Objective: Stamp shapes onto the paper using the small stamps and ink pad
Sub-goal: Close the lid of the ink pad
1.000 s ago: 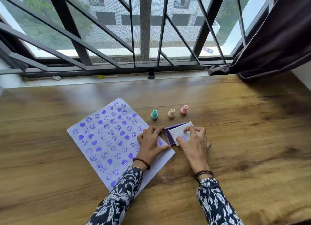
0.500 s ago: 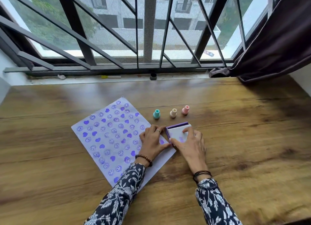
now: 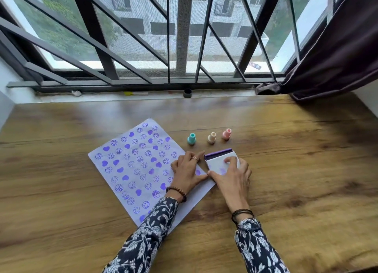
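Observation:
A white paper (image 3: 131, 164) covered with several purple hearts and smiley prints lies tilted on the wooden table. To its right sits the purple ink pad (image 3: 219, 160) with its white lid nearly down; a strip of purple shows at the far edge. My right hand (image 3: 231, 176) presses on the lid with fingers and thumb. My left hand (image 3: 187, 170) rests flat on the paper's right edge, thumb against the pad's near corner. Three small stamps stand upright behind the pad: teal (image 3: 191, 139), cream (image 3: 212, 137) and pink (image 3: 226, 134).
The wooden table (image 3: 296, 170) runs to a window sill with a black metal grille (image 3: 184, 48). A small dark cap (image 3: 187, 93) and a yellow-tipped marker (image 3: 136, 93) lie on the sill. A dark curtain (image 3: 337, 58) hangs at the back right.
The ink pad's white lid has come down from a raised tilt to nearly flat under my right hand. My left hand has stayed beside the pad on the paper.

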